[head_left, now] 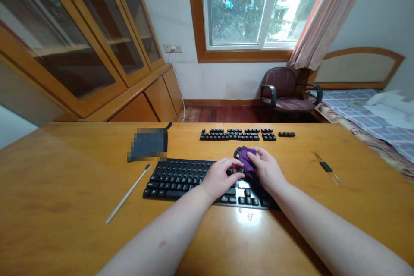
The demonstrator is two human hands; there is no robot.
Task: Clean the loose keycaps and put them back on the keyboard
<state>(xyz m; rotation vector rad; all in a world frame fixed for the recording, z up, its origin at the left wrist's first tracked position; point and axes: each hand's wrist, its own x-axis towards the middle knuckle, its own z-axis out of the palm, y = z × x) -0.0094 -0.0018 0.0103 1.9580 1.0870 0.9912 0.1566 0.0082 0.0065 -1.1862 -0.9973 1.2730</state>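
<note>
A black keyboard [181, 181] lies on the table, its upper rows showing bare switches. Above its right part, my left hand [223, 177] pinches a small black keycap [241, 170] between thumb and fingers. My right hand [267, 168] is closed on a purple cloth [248, 160], which is right beside the keycap. At the cloth's far edge shows a dark rounded thing [238, 152] with white marks; I cannot tell what it is. Several loose keycaps [229, 135] stand in rows behind the keyboard.
Left of the keyboard lies a long pale stick [126, 198] with a dark tip, below a dark pouch [148, 143] that is partly blurred. A wire keycap puller [326, 167] rests at the right. Beyond the table [64, 189] stand a chair [284, 88] and a bed [352, 103].
</note>
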